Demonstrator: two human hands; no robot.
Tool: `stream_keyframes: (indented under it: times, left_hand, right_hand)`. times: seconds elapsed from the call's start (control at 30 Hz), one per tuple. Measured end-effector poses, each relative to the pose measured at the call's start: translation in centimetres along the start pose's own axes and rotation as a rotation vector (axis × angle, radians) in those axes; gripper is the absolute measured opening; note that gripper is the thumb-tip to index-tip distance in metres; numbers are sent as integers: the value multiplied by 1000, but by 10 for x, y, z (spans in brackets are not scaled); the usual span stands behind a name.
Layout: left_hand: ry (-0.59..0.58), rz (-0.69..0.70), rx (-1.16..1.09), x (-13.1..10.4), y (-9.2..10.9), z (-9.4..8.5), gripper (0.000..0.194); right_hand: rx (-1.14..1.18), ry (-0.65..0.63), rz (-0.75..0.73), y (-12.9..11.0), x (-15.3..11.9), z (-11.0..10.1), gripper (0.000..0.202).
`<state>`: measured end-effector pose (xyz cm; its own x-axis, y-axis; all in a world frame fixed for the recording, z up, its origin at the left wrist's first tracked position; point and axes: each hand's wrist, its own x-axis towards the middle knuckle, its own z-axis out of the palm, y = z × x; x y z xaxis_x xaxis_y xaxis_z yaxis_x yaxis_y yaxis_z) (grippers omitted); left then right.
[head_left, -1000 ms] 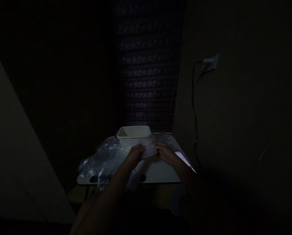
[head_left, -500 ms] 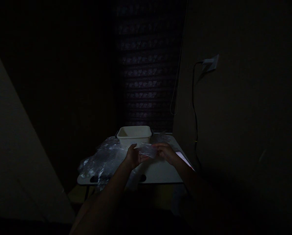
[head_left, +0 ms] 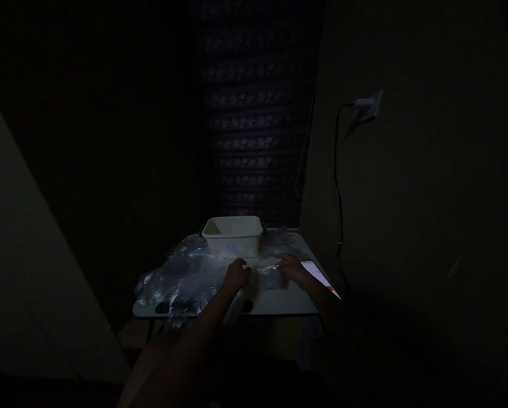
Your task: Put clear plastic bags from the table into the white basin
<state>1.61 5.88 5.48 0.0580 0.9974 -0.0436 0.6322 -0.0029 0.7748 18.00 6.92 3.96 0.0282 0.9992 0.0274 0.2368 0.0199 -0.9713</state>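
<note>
The room is very dark. My left hand point(head_left: 237, 274) is over the middle of the white table point(head_left: 279, 303), just in front of a white tub point(head_left: 232, 243); its fingers curl together, and whatever they may hold is too dark to tell. To the right, my right hand point(head_left: 291, 266) has its fingers at the edge of a small clear plastic packet point(head_left: 270, 277) low over the table. Crumpled clear plastic bags point(head_left: 181, 277) spread across the table's left side, up to the tub.
A lit phone point(head_left: 320, 277) lies at the table's right edge, beside my right forearm. More clear plastic point(head_left: 282, 241) is behind my right hand. A black cord point(head_left: 338, 187) hangs from a wall outlet point(head_left: 375, 105). Behind the table hangs a patterned blind point(head_left: 249, 124).
My left hand has come off the clear packet and turned palm down. The packet has moved lower and to the right, near my right hand.
</note>
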Motion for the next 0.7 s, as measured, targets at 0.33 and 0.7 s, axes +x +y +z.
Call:
stream_keyframes:
  times: [0.33,0.7]
  left_hand:
    - [-228,541,782,-10,-15,37,81]
    - [-293,497,950,-19,-23,65,94]
  right_hand:
    - [-749,-68,-296,39,-7,2,42]
    - [-1138,-398,-422,48,-42,10,62]
